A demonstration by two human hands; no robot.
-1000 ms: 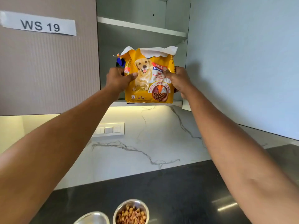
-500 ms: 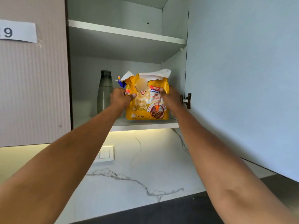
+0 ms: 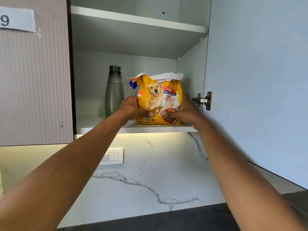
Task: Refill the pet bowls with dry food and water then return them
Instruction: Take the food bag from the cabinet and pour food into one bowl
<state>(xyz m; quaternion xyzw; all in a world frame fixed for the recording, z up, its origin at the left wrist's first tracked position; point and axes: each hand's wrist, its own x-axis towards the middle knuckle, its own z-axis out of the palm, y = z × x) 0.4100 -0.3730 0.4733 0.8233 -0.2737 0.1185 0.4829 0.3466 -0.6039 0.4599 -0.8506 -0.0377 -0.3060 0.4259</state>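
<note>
A yellow dog food bag [image 3: 158,99] with a torn-open top stands upright on the lower shelf [image 3: 103,129] of an open wall cabinet. My left hand [image 3: 131,109] grips its lower left side, thumb across the front. My right hand [image 3: 185,110] grips the lower right side in the same way. The bag's base rests on the shelf near the front edge. A dark translucent water bottle [image 3: 114,92] stands on the same shelf just left of the bag. The pet bowls are out of sight.
The open cabinet door [image 3: 258,80] hangs at the right, its hinge [image 3: 202,100] close to my right hand. An upper shelf [image 3: 138,19] spans above. Below are a marble backsplash [image 3: 150,172] with a switch plate [image 3: 113,156] and a dark counter [image 3: 166,220].
The bag went up from in front of the cabinet onto the lower shelf. My hands slid down to its lower sides. My view tilted up, so the bowls dropped out of sight.
</note>
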